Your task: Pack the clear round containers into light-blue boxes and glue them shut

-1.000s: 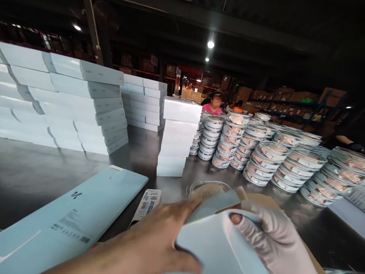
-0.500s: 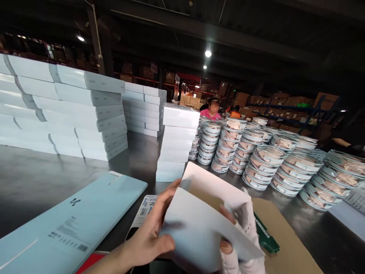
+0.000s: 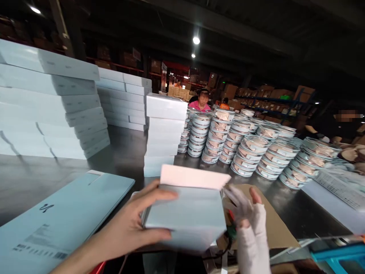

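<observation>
In the lower centre of the frame, a pale blue box [image 3: 186,211] sits between the two hands, its flap [image 3: 194,177] raised along the far edge. The left hand [image 3: 135,219] grips its left end, thumb on the near side, fingers over the top. The gloved right hand [image 3: 252,224], lower right of centre, is loose, fingers spread just beside the box; blur hides whether they touch.

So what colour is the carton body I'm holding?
The carton body is pale blue, best in head view.
</observation>
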Tool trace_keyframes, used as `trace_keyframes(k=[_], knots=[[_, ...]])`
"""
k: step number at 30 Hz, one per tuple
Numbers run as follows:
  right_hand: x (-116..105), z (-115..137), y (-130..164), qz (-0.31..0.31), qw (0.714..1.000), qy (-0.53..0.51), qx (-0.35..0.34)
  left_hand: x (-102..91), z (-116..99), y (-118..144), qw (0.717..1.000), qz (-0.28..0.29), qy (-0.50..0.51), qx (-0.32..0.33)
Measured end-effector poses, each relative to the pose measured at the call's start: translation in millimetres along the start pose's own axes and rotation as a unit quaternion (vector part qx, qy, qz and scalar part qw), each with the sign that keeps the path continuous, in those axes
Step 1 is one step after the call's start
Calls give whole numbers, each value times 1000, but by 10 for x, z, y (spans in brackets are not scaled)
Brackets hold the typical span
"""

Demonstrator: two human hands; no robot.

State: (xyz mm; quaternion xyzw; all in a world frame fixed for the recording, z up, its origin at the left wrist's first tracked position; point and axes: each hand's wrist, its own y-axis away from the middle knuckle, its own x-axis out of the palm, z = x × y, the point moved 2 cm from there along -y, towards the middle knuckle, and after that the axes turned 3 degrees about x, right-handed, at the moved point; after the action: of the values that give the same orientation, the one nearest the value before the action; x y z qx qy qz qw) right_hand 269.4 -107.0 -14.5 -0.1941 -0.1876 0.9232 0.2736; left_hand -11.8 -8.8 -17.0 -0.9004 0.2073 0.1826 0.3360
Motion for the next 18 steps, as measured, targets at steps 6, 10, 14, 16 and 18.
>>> trace_keyframes(k=[6, 10, 14, 16, 18], knots=[[-680, -841, -200, 116, 847, 408, 320, 49, 221, 66, 994, -55, -79, 44], [-509, -1124, -174, 158, 819, 333, 440, 114, 163, 121, 986, -48, -141, 77], [-416, -1257, -142, 163, 797, 251, 525, 102, -5, 100, 991, -36, -105, 81], [-427, -1294, -166, 151, 791, 226, 548, 97, -79, 81, 992, -37, -90, 73], [-442, -1324, -209, 128, 789, 211, 563, 95, -121, 71, 993, -38, -88, 70]])
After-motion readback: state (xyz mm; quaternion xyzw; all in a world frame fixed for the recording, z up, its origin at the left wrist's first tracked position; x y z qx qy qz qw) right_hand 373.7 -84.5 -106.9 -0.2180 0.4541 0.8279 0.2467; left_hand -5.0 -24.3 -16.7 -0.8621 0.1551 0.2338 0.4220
